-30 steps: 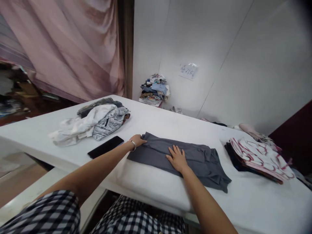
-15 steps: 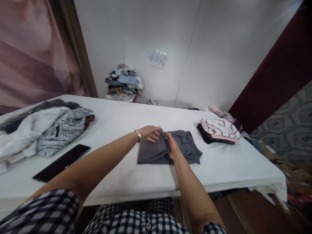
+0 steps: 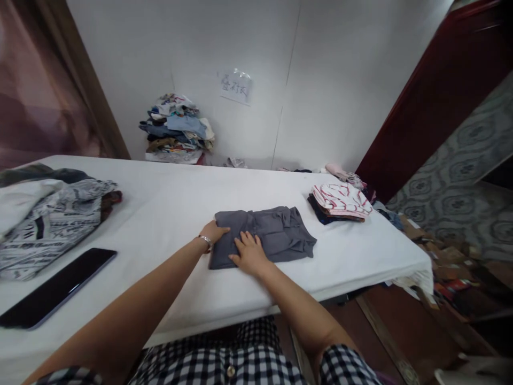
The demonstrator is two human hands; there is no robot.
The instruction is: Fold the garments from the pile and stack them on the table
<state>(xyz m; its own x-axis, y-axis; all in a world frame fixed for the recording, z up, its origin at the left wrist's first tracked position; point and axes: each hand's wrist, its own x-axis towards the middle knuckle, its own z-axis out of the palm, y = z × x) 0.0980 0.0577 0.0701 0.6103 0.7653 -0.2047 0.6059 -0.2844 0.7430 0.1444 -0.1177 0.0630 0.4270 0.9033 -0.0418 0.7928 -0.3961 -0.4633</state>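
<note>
A folded grey shirt (image 3: 276, 235) lies on the white table, its collar end towards the right. At its left edge, my left hand (image 3: 215, 232), with a silver bracelet at the wrist, has the thumb on top of the cloth and the other fingers curled around or under the edge, mostly hidden. My right hand (image 3: 251, 254) rests flat on the folded part with its fingers spread.
A black phone (image 3: 60, 286) and a heap of garments (image 3: 52, 219) lie on the left of the table (image 3: 168, 198). Folded clothes (image 3: 340, 200) are stacked at the right. Behind the table rises a clothes pile (image 3: 176, 128) by the wall, below a paper sign (image 3: 235, 86).
The lifted left part of the shirt now lies flat. My right hand has moved left and pressed down on it; my left hand has lowered to the left edge. The view has turned right.
</note>
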